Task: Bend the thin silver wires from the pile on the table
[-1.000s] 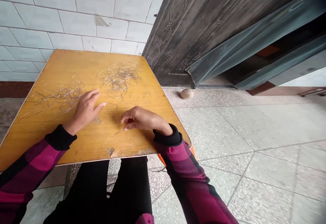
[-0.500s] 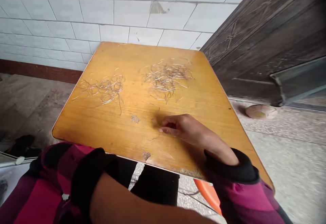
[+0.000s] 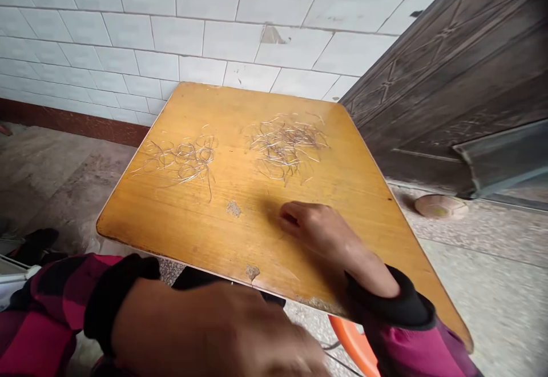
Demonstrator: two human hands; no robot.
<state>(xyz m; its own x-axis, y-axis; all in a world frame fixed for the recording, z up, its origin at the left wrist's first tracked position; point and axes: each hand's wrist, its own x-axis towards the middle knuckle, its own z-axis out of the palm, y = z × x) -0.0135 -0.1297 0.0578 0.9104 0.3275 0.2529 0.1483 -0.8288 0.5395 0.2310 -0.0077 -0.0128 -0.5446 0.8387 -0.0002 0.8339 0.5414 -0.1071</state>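
My right hand (image 3: 319,224) is over the near middle of a yellow wooden table (image 3: 363,183), its fingers curled together. Whatever they may hold is hidden or too thin to see. Low in the picture, in front of the table's near edge, my left hand (image 3: 265,331) is smeared by motion and its fingers are unclear. Beyond the right hand lies a loose pile of thin wire pieces (image 3: 285,145), mostly straight or slightly bent. On the table's left side is another tangle of thin wires (image 3: 186,160), several of them curled into loops.
White wall tiles (image 3: 231,40) rise behind the table. A dark carved wooden panel (image 3: 428,80) stands at the right, with a round pale object (image 3: 440,207) on the floor by it. Something orange (image 3: 355,343) shows below the near edge. The tabletop has chipped spots (image 3: 233,208).
My left hand has come up into view from the bottom edge. The right hand's fingers have curled in more. Short wires seen near it before no longer show clearly. The view has tilted slightly.
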